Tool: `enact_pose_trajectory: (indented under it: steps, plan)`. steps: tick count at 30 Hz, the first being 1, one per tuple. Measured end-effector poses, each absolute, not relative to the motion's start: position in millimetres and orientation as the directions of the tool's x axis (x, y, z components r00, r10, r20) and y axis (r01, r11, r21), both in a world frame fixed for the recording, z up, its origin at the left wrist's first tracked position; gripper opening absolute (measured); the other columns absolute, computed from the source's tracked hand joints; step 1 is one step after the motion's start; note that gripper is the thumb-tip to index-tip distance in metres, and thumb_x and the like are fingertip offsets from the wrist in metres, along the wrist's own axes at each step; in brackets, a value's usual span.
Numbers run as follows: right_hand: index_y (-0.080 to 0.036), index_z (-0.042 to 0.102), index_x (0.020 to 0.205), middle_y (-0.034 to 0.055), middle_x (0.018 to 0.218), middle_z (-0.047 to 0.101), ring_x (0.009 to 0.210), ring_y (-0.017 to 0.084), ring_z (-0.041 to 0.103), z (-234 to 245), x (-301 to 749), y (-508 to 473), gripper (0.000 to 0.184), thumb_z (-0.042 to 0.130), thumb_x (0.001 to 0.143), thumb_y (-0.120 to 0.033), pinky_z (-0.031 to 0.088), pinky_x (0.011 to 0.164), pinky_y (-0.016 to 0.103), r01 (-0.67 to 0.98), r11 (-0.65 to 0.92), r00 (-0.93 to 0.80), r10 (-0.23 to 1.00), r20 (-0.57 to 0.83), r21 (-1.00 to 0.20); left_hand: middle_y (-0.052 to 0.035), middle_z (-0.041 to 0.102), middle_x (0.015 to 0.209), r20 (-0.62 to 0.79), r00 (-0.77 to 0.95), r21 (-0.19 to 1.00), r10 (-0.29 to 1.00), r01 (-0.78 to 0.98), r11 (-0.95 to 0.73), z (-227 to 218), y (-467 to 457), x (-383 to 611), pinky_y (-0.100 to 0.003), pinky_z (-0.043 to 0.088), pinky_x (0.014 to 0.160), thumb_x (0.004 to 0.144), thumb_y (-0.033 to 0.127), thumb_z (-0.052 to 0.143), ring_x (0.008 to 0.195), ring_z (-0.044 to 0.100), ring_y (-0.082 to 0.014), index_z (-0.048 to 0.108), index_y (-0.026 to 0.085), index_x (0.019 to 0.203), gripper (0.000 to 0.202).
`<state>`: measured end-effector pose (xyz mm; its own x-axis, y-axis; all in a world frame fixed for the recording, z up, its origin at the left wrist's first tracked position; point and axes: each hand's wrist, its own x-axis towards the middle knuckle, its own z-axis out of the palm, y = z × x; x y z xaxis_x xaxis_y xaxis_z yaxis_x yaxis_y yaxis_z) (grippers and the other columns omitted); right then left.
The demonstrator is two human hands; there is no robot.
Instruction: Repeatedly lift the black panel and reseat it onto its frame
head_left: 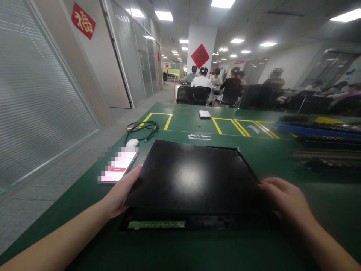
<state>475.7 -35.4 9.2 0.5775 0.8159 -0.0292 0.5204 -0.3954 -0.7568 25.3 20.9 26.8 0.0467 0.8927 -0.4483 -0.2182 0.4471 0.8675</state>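
Observation:
A glossy black screen panel (194,173) is tilted over the green table in front of me, with a ceiling light reflected on it. My left hand (124,192) grips its left edge, thumb along the side and the other fingers mostly hidden beneath. My right hand (284,195) is closed at its right edge, where a thin dark rim shows beside the panel; I cannot tell whether it pinches the rim too. Below the panel's near edge, a dark strip carries a green circuit board (156,224).
A lit phone (117,167), a white mouse-like object (132,143) and a coiled black cable (142,130) lie at left. Farther back are a small white box (204,114) and yellow tape outlines (222,126). Blurred stacked dark parts (324,145) stand at right. Several people sit beyond.

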Motion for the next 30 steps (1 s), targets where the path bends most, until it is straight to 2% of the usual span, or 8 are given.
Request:
enact_pose_trajectory:
  steps: [4,8,13,18,24,30]
  plan:
    - [-0.021,0.075,0.08,0.0084,0.075,0.076,0.067,0.028,0.068,5.5,478.7,-35.4,0.035,0.066,0.064,-0.05,0.047,0.059,0.036,0.529,-0.392,0.568,0.822,-0.029,-0.753,-0.0127,0.081,0.103,-0.461,0.023,0.852,0.887,-0.267,0.449,25.1,21.6,27.8,-0.036,0.061,0.061,0.083,0.054,0.073,0.086,0.079,-0.0332,0.062,0.026,0.137,0.062]
    - [-0.021,0.075,0.083,0.0086,0.078,0.076,0.071,0.029,0.069,2.2,480.2,-35.4,0.036,0.065,0.065,-0.051,0.048,0.061,0.036,0.528,-0.396,0.562,0.826,-0.041,-0.751,-0.0101,0.08,0.106,-0.413,0.04,0.875,0.91,-0.259,0.409,27.1,21.7,28.9,-0.034,0.061,0.066,0.083,0.055,0.072,0.092,0.078,-0.0312,0.061,0.028,0.138,0.062]
    - [-0.021,0.074,0.084,0.0076,0.075,0.075,0.068,0.027,0.068,0.5,481.3,-35.9,0.038,0.063,0.067,-0.054,0.047,0.06,0.036,0.546,-0.385,0.545,0.838,-0.033,-0.744,-0.0063,0.081,0.101,-0.37,0.061,0.893,0.927,-0.252,0.374,28.1,21.4,26.8,-0.031,0.06,0.061,0.079,0.052,0.078,0.085,0.079,-0.0293,0.063,0.032,0.135,0.061]
    - [-0.021,0.074,0.084,0.0079,0.076,0.075,0.071,0.028,0.068,2.7,479.0,-36.3,0.04,0.063,0.065,-0.055,0.048,0.061,0.037,0.55,-0.392,0.555,0.831,-0.028,-0.737,-0.0061,0.081,0.103,-0.397,0.12,0.883,0.91,-0.22,0.415,28.5,21.0,23.7,-0.034,0.062,0.067,0.077,0.039,0.083,0.083,0.079,-0.0301,0.055,0.031,0.143,0.072]
    - [-0.022,0.074,0.083,0.0087,0.077,0.076,0.077,0.03,0.069,3.8,477.4,-37.2,0.041,0.063,0.063,-0.056,0.048,0.063,0.037,0.543,-0.39,0.558,0.83,-0.027,-0.744,-0.0066,0.08,0.109,-0.41,0.168,0.874,0.897,-0.211,0.438,28.4,23.6,23.0,-0.032,0.062,0.067,0.079,0.037,0.082,0.086,0.08,-0.0286,0.046,0.031,0.15,0.079]
    - [-0.022,0.074,0.081,0.0081,0.08,0.076,0.078,0.03,0.069,5.9,475.9,-35.7,0.04,0.062,0.063,-0.056,0.048,0.065,0.038,0.569,-0.382,0.554,0.832,-0.004,-0.728,-0.0083,0.079,0.117,-0.374,0.168,0.891,0.912,-0.209,0.404,26.4,25.0,21.9,-0.03,0.062,0.066,0.078,0.036,0.082,0.086,0.079,-0.0282,0.052,0.029,0.147,0.076]
